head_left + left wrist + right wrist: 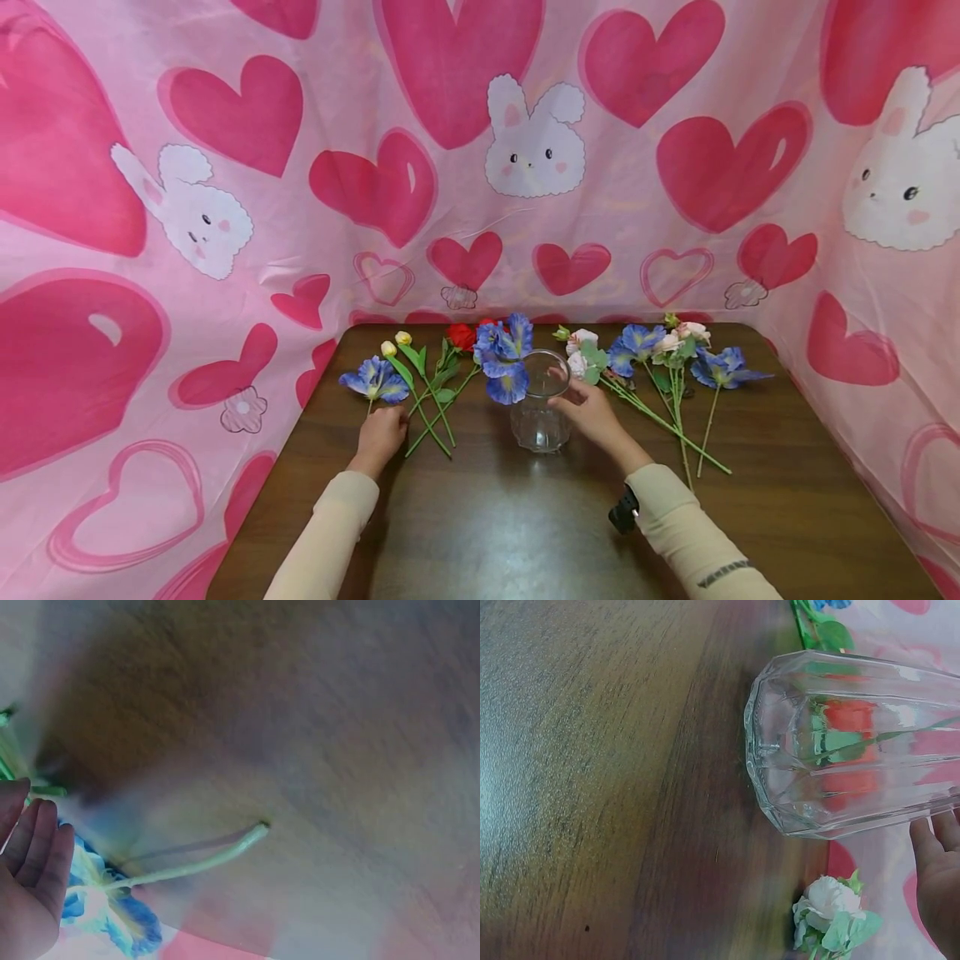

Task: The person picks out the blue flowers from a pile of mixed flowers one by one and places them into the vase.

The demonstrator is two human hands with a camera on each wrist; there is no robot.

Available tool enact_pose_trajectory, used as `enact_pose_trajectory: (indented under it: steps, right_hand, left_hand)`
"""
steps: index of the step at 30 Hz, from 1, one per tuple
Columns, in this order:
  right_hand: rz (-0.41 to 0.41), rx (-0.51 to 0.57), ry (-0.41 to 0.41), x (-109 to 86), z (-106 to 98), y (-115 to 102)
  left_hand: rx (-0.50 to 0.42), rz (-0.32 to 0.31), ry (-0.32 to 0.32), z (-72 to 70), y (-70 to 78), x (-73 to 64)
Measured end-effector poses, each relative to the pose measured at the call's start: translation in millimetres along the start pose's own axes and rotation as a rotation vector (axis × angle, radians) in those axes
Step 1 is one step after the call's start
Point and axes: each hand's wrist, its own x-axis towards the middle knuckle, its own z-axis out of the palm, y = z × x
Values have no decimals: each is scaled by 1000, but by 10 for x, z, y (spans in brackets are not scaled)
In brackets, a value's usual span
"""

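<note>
A clear faceted glass vase [542, 429] stands upright mid-table with a blue iris [504, 358] in it. In the right wrist view the flower's green stem shows through the glass. My right hand [588, 408] holds the vase near its rim from the right, thumb on the near side, fingers partly behind the glass. On the left, my left hand [381, 433] is down by another blue iris [375, 379] and the stems of two yellow tulips [396, 343]. Its fingers look nearly straight in the left wrist view, beside the iris's pale stem [195, 866].
Red roses [461, 337] lie behind the tulips. To the right are pale pink roses [581, 350], with more blue irises [722, 367] and long crossing stems. A pink heart-print cloth [465, 200] hangs around the brown wooden table [465, 533].
</note>
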Motion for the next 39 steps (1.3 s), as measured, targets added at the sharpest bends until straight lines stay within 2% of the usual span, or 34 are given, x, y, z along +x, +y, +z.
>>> enact_pose_trajectory:
  steps: [3,6,12,15,18,22,26,31,39]
  right_hand:
    - [-2,0,-1,-1,2,-2]
    - [-4,-4,0,1,4,-7]
    - [6,-14,-1,-2,0,-20]
    - [11,-18,-1,3,0,-21]
    - [17,-44,10,5,3,-28]
    - [38,-106,31,-7,7,-49]
    - [42,-109,25,-14,7,-60]
    - [25,-76,5,-2,6,-54]
    - [20,-38,-11,3,-3,-27]
  left_hand:
    - [0,-23,-7,-29,-35,7]
    - [-27,-72,-5,-80,-93,13]
    - [-74,-177,58,-239,-268,-7]
    - [-81,-232,58,-326,-349,-43]
    - [-92,-302,7,-395,-416,-84]
    - [-90,-369,-104,-451,-491,-151]
    - [-98,-380,-207,-488,-534,-215]
    - [-116,-381,-304,-518,-552,-284]
    - [-158,-389,-377,-522,-576,-326]
